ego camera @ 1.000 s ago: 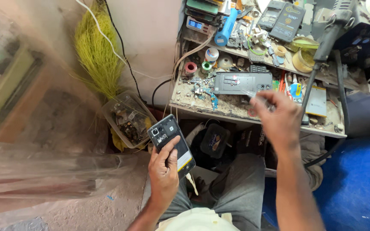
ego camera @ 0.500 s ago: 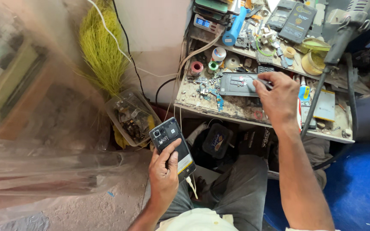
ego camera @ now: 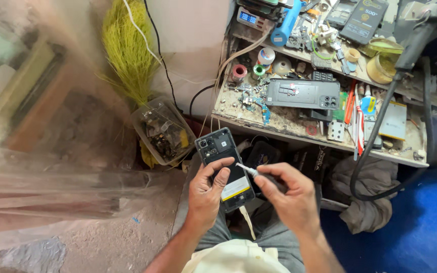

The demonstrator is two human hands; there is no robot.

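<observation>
My left hand (ego camera: 206, 194) holds an opened black phone (ego camera: 222, 162) with its back cover off, camera end pointing away from me, over my lap. My right hand (ego camera: 290, 194) grips a small tool with a silver tip (ego camera: 248, 170), a screwdriver by its look. The tip touches the phone's right edge near the middle. A yellow and white strip shows on the phone's lower part.
A cluttered workbench (ego camera: 279, 121) stands ahead, carrying a black phone back cover (ego camera: 302, 93), wire spools, a battery and small parts. A black hose (ego camera: 380, 131) hangs off its right side. A clear box of scrap (ego camera: 162, 130) and a yellow broom (ego camera: 126, 50) sit left.
My right hand has come back from the black cover on the bench and now holds a tool against the phone. The left hand has kept the phone in about the same place.
</observation>
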